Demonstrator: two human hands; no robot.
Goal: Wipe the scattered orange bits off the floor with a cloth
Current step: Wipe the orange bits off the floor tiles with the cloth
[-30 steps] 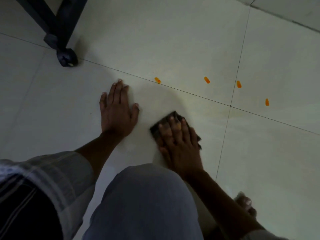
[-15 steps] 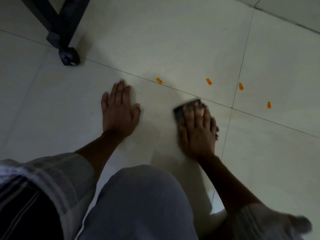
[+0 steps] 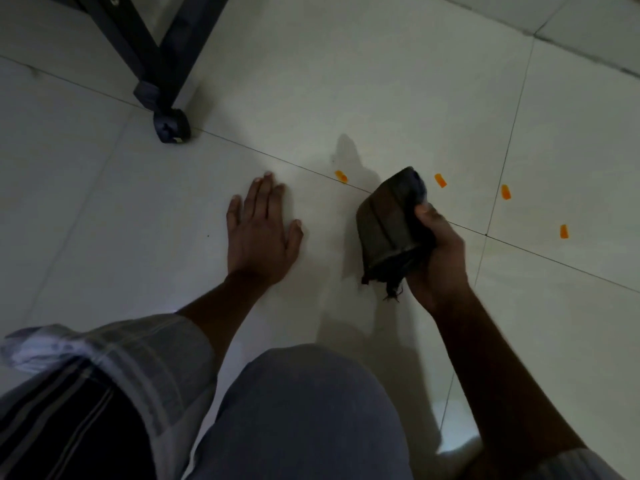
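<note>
A folded dark cloth [image 3: 388, 223] is gripped in my right hand [image 3: 438, 261], lifted off the pale tiled floor with its underside turned toward me. Several small orange bits lie in a row along a tile joint: one orange bit [image 3: 341, 176] just left of the cloth, a second orange bit [image 3: 440, 180] right of it, a third orange bit [image 3: 506, 192], and the farthest orange bit [image 3: 564, 232]. My left hand [image 3: 263, 230] rests flat on the floor with fingers spread, left of the cloth.
A dark furniture leg with a caster wheel [image 3: 172, 126] stands at the upper left. My bent knee [image 3: 301, 414] in grey trousers fills the lower middle. A faint damp smear [image 3: 349, 157] shows on the tile beyond the cloth.
My right hand has lifted the cloth off the floor and turned it up. The view has shifted, so the furniture leg sits nearer the middle. The left hand stays planted.
</note>
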